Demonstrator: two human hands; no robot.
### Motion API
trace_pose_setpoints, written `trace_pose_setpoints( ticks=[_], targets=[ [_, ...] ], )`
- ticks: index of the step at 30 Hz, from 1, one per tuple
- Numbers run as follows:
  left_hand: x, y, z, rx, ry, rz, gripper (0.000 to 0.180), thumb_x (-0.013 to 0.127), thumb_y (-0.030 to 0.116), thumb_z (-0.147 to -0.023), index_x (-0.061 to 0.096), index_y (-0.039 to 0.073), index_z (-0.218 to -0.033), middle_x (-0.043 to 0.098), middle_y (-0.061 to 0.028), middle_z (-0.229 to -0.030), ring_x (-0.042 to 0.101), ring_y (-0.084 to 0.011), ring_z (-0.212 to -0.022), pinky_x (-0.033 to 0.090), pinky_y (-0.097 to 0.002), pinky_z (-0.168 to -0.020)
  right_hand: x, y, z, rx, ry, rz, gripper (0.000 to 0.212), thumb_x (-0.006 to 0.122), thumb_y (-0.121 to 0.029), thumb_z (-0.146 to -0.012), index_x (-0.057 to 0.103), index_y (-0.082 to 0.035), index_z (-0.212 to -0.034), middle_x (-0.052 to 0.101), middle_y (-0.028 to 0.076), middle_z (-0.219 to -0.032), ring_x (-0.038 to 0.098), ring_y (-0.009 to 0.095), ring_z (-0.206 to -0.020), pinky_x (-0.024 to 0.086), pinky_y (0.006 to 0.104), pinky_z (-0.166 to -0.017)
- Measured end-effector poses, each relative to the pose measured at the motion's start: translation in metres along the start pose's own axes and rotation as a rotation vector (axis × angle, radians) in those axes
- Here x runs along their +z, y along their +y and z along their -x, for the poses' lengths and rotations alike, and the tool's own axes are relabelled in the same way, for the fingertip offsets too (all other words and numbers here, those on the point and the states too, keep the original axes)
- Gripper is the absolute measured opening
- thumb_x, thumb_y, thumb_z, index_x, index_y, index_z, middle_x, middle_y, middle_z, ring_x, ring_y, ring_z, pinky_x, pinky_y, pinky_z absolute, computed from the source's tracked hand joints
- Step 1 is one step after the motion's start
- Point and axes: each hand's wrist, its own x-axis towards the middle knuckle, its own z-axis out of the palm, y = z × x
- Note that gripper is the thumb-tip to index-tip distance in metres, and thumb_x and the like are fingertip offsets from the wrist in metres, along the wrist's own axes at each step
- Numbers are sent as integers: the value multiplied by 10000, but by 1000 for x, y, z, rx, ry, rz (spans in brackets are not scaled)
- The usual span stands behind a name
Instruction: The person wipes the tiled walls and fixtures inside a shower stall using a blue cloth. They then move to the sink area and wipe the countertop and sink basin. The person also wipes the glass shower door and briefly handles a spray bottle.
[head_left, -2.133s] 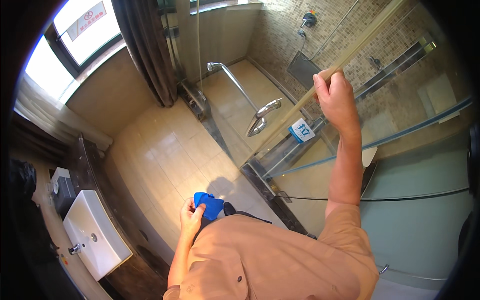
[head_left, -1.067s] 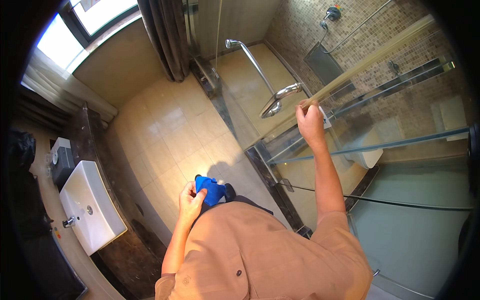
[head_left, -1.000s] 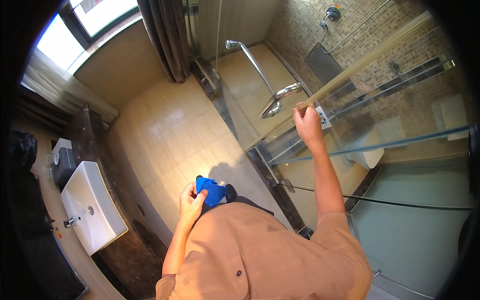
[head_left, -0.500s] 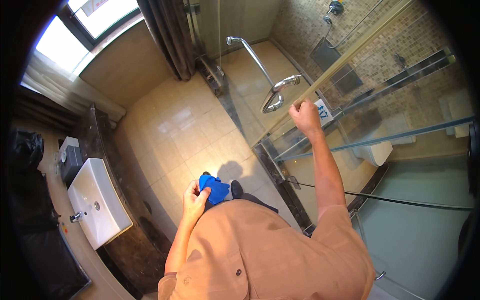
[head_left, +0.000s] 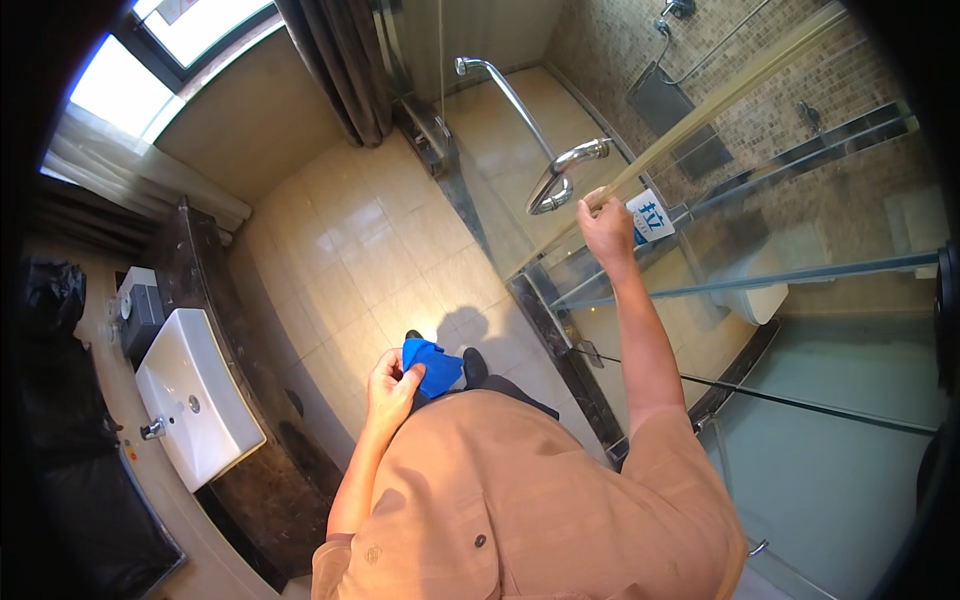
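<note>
My left hand [head_left: 390, 388] pinches a blue cloth [head_left: 433, 368] in front of my waist, thumb on top, with the cloth hanging loosely to the right. My right arm is stretched forward, and the right hand [head_left: 608, 232] is closed on the yellowish edge strip of a glass shower door [head_left: 690, 130]. Just left of that hand, a curved chrome door handle [head_left: 562, 178] sticks out from the glass. A white sign with blue lettering [head_left: 651, 216] is on the glass right beside my fingers.
A white washbasin [head_left: 200, 385] with a chrome tap [head_left: 152, 428] stands on a dark stone counter [head_left: 250, 420] at left. Dark curtains [head_left: 340, 70] hang by the window. A toilet [head_left: 752, 295] shows behind glass at right. A dark stone sill [head_left: 560, 350] crosses the floor.
The blue cloth has risen slightly and spread a little wider in my left hand. My right hand stays on the door edge, and more of the sign shows beside it.
</note>
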Motion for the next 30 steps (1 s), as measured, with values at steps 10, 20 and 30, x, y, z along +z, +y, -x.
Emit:
trace_pose_setpoints(
  ticks=[10, 20, 30],
  targets=[
    [-6, -9, -4, 29, 11, 77, 126, 696, 40, -909, 659, 24, -1028, 635, 42, -840, 555, -41, -731, 463, -220, -685, 3, 15, -9, -30, -130, 203, 241, 685, -227, -846, 717, 11, -873, 703, 242, -979, 687, 431, -890, 546, 491, -816],
    [-14, -6, -7, 22, 32, 50, 74, 678, 37, -908, 624, 37, -959, 637, 21, -849, 573, -65, -758, 485, -242, -710, 0, 6, -6, 11, -93, 54, 174, 702, -161, -840, 676, 6, -883, 720, 217, -845, 709, 397, -828, 563, 440, -764],
    [-13, 3, -14, 51, 61, -74, 82, 692, 53, -883, 611, 64, -876, 509, 70, -774, 440, -50, -700, 381, -236, -634, -64, -68, -1, -52, 55, -106, 369, 734, -256, -941, 589, 18, -1140, 727, 174, -945, 735, 275, -805, 569, 376, -749]
  ],
)
